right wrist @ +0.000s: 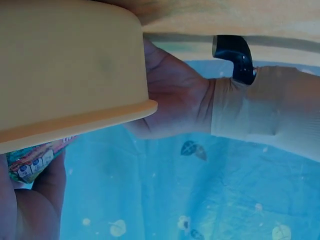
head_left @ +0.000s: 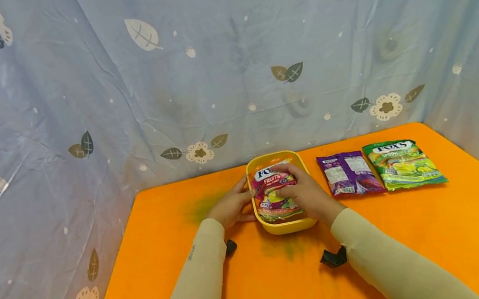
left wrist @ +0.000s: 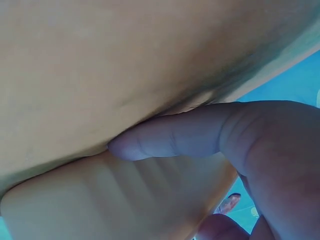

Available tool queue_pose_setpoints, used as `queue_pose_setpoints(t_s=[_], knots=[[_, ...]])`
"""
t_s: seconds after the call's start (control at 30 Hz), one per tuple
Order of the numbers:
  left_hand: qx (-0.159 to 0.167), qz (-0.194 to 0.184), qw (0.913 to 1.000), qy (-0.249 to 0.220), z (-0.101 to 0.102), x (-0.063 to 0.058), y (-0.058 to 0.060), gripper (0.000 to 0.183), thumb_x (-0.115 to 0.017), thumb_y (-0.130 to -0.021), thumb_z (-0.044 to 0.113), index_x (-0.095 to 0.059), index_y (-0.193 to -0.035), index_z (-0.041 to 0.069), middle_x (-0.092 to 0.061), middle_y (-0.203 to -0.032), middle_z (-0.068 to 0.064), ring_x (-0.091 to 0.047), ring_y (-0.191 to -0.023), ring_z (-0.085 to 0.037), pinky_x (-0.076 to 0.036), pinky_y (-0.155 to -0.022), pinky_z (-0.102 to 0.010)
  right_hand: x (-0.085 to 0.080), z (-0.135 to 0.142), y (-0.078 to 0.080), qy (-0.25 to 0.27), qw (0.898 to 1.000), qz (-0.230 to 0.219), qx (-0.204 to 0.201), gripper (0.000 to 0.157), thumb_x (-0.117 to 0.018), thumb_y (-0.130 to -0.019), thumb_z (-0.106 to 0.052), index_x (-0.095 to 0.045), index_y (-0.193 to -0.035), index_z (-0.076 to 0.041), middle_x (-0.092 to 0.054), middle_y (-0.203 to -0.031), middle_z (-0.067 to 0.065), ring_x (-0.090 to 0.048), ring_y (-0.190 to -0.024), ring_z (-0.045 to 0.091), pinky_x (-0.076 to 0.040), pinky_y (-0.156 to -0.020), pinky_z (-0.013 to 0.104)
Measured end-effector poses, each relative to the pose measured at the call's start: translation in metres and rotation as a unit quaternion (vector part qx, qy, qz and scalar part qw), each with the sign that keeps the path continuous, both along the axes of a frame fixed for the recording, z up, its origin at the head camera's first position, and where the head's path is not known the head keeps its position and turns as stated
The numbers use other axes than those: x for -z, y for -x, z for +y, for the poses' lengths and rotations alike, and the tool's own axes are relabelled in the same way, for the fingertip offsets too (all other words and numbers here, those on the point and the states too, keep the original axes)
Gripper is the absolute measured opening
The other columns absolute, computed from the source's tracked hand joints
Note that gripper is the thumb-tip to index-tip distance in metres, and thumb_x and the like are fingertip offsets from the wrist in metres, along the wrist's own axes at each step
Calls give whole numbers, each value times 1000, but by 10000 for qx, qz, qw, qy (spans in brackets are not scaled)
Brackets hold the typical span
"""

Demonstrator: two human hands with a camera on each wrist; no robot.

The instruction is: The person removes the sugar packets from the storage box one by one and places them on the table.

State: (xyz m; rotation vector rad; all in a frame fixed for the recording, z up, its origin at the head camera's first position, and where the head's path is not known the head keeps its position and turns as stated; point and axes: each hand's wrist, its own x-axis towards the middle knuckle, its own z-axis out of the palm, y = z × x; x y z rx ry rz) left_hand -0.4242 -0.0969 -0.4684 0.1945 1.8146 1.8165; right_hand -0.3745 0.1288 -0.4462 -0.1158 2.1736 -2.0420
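A yellow plastic container [head_left: 288, 227] with rounded corners stands on the orange table. Inside it lies a Fox's Fruits candy bag [head_left: 273, 201]. My left hand [head_left: 230, 207] holds the container's left side, thumb by the rim; in the left wrist view one long finger lies along the pale container wall [left wrist: 100, 200]. With thumb and fingers spread over the bag, my right hand [head_left: 307, 193] grips it from the right. In the right wrist view a corner of the candy bag [right wrist: 37, 162] shows past the container's rim, beside the right fingers. Some fingertips are hidden.
To the right of the container lie a purple candy bag [head_left: 352, 175] and a green Fox's bag [head_left: 403, 163], side by side. A pale blue patterned curtain [head_left: 229, 65] hangs behind and along both sides of the orange table [head_left: 293, 289].
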Motion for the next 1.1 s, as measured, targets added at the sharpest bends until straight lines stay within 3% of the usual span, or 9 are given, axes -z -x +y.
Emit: queue_pose_setpoints(t_s=[0.1,0.3,0.63,0.87,1.1], knots=[[-7,-25,10000,12,0,0,0,68,-57,-96,32,-20,-152,40,-35,-148,-5,-47,-123,-28,-52,-80,-51,-2,2,-1,95,10000,-2,-30,58,-69,-87,-9,-51,-134,-37,-39,-137,4,-50,-112,33,-50,-86,40],[13,-26,10000,-20,1,0,0,68,-59,-95,35,-21,-151,42,-34,-149,-4,-48,-122,-28,-52,-80,-50,-9,8,-5,-190,9997,123,-76,58,-70,-88,-12,-50,-135,-38,-40,-137,3,-50,-113,31,-50,-87,39],[-22,1,10000,82,1,-1,-3,69,-58,-96,31,-19,-152,41,-31,-151,-2,-46,-124,-28,-52,-79,-51,-22,23,-13,206,9995,57,-211,57,-72,-86,-15,-51,-134,-37,-41,-134,6,-53,-109,34,-52,-82,40],[0,62,9999,131,2,-1,-4,69,-58,-96,31,-19,-152,40,-29,-152,-2,-46,-124,-27,-53,-78,-49,-20,37,-19,192,9987,170,-433,55,-72,-87,-17,-52,-134,-36,-39,-136,5,-53,-110,35,-52,-82,42],[-4,118,9999,92,2,2,-2,68,-54,-98,27,-16,-153,37,-29,-152,-4,-50,-121,-25,-53,-76,-50,-18,51,-24,134,9987,305,-386,56,-72,-87,-19,-50,-136,-34,-40,-135,8,-53,-111,36,-52,-82,43]])
